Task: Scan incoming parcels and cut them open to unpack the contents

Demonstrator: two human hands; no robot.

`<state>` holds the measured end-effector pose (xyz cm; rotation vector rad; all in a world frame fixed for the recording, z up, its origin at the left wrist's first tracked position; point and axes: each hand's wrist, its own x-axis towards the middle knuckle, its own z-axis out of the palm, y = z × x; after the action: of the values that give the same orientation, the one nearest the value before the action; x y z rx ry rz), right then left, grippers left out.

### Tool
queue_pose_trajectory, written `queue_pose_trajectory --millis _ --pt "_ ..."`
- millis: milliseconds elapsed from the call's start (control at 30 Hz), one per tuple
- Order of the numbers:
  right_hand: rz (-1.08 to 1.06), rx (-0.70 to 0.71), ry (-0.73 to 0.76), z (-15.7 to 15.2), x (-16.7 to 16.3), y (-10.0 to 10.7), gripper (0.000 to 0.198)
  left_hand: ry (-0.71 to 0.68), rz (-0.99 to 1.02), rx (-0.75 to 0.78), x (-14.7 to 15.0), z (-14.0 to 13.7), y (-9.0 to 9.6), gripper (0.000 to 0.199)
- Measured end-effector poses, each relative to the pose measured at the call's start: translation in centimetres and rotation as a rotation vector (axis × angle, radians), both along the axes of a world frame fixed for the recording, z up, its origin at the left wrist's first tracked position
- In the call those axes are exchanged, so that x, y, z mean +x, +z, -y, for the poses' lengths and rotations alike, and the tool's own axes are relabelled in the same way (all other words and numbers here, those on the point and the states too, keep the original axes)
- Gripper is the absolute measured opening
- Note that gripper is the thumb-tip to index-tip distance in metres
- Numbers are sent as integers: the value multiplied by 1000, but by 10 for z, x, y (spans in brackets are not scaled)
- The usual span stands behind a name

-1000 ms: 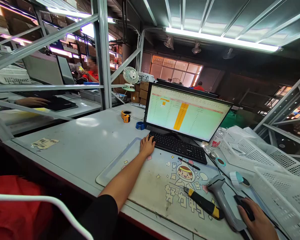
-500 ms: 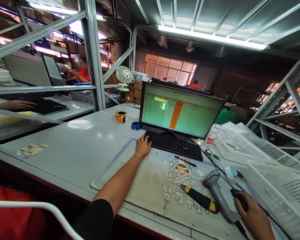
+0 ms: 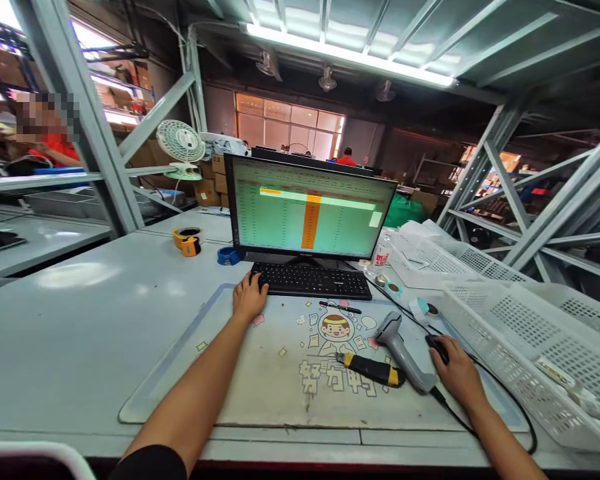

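My left hand (image 3: 249,297) rests with its fingers spread on the left end of a black keyboard (image 3: 310,280). Behind the keyboard stands a monitor (image 3: 275,220) showing a green spreadsheet with an orange column. My right hand (image 3: 457,373) is curled over a black computer mouse (image 3: 437,347) at the right of a printed desk mat (image 3: 265,393). Just left of the mouse lies a grey barcode scanner (image 3: 404,353). A black and yellow utility knife (image 3: 373,370) is on the mat beside the scanner. Nearer the keyboard lies a black pen (image 3: 340,307).
White perforated baskets (image 3: 510,333) line the right side. Tape rolls (image 3: 420,307) sit between them and the mat. At the left are an orange tape measure (image 3: 191,247) and a blue tape ring (image 3: 229,255). A fan (image 3: 181,141) and metal posts (image 3: 87,127) stand behind.
The view has swung to the right, so the desk items appear further left. On the screen, a bright row now spans the sheet. Both hands keep their places on keyboard and mouse.
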<state>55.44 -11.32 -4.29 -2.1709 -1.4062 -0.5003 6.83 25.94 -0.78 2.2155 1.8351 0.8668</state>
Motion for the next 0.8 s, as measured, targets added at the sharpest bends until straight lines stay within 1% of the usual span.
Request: queue_pose_trajectory --millis 333,800 --pt "-13 -13 -5 2 -11 8 41 3 -11 -14 0 -4 -1 58" --pt "-25 -28 1 3 -10 8 39 -7 -15 -20 -1 -6 0 58"
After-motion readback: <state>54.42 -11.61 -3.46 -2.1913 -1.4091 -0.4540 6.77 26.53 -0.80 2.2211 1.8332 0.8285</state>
